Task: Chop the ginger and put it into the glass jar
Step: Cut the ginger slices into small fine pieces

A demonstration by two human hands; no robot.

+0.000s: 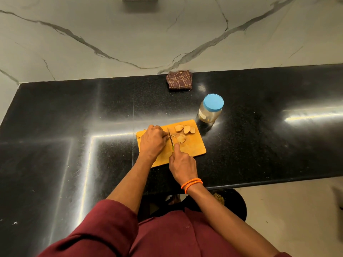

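A black table (259,145) fills the frame's middle, with my orange cutting board (196,147) at its centre and a blue-lidded glass jar (210,109) standing just beyond its upper right corner. My left hand (153,140) curls its fingers over the ginger (168,137). My right hand (182,165) grips the knife (170,137), fingers wrapped round its handle, beside cut ginger slices (184,129).

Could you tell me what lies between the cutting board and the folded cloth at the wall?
Only bare black counter, in the head view; the glass jar stands off to the right of that stretch.
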